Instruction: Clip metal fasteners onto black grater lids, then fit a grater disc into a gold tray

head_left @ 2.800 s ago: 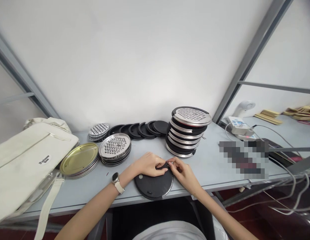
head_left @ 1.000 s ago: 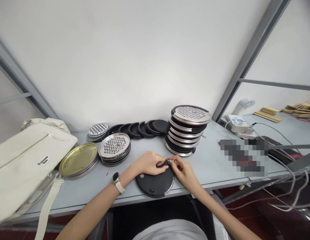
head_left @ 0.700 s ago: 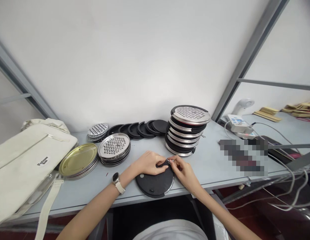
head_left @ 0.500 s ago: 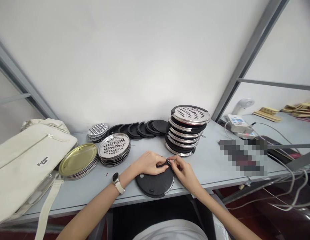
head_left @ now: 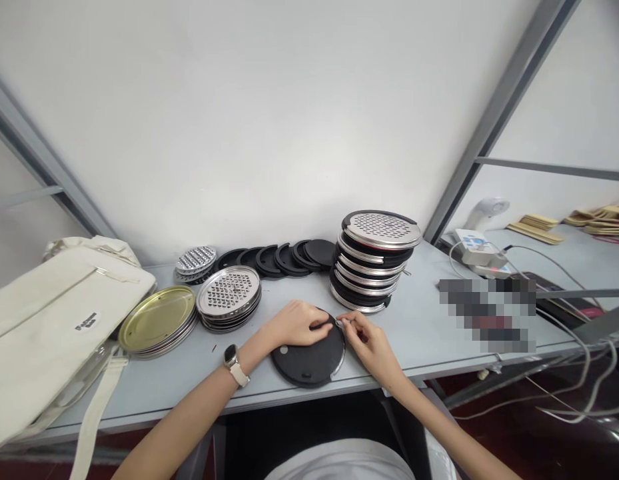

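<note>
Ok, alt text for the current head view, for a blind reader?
The left hand rests on a black disc at a grey table; the right hand pinches a small metal piece at the disc's rim. Behind: stacked perforated metal plates and overlapping black discs.

The grey-blue counter (head_left: 419, 333) bears a cream bag (head_left: 49, 320) at far left, a gold-topped stack (head_left: 156, 321) and two grater-disc stacks (head_left: 229, 297) left of centre, overlapping black discs (head_left: 289, 260) mid-frame, a tall stack (head_left: 372, 270) right of centre, one round black piece (head_left: 309, 362) lower centre.
</note>
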The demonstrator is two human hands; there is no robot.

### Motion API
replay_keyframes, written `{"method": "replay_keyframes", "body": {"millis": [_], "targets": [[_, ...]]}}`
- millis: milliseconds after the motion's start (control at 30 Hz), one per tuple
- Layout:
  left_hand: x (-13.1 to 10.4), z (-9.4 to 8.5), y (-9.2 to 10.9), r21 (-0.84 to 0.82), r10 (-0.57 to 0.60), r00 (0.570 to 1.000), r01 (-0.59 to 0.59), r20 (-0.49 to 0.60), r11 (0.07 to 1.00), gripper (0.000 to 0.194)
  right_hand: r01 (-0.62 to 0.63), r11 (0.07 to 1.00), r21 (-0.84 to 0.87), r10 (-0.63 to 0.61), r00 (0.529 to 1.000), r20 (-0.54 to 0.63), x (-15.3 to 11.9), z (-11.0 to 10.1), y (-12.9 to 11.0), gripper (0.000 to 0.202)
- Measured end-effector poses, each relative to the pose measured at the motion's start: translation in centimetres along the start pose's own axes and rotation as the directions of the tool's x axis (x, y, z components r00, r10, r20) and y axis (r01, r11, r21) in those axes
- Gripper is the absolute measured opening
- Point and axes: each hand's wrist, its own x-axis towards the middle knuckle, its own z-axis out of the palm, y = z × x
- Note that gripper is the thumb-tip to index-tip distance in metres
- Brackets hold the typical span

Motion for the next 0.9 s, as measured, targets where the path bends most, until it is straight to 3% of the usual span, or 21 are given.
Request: {"method": "replay_keyframes", "body": {"millis": [167, 700, 900], "targets": [[-0.3, -0.6, -0.9, 0.025, -0.081, 0.996, 0.082, -0.029, 0.996, 0.033, -0.011, 1.0, -0.028, 0.011, 1.0, -0.014, 0.0, 0.0, 0.2, 0.031], [-0.4, -1.2, 0.3, -0.067, 0.033, 0.998, -0.03, 0.055, 0.997, 0.029, -0.005, 0.998, 0.055, 0.005, 1.0, 0.001, 0.1, 0.2, 0.2, 0.029], [-0.4, -0.9, 0.7, -0.078, 0.068, 0.994, -0.062, 0.08, 0.995, 0.031, 0.04, 0.999, 0.024, -0.042, 0.997, 0.072, 0.3, 0.0, -0.3, 0.029]]}}
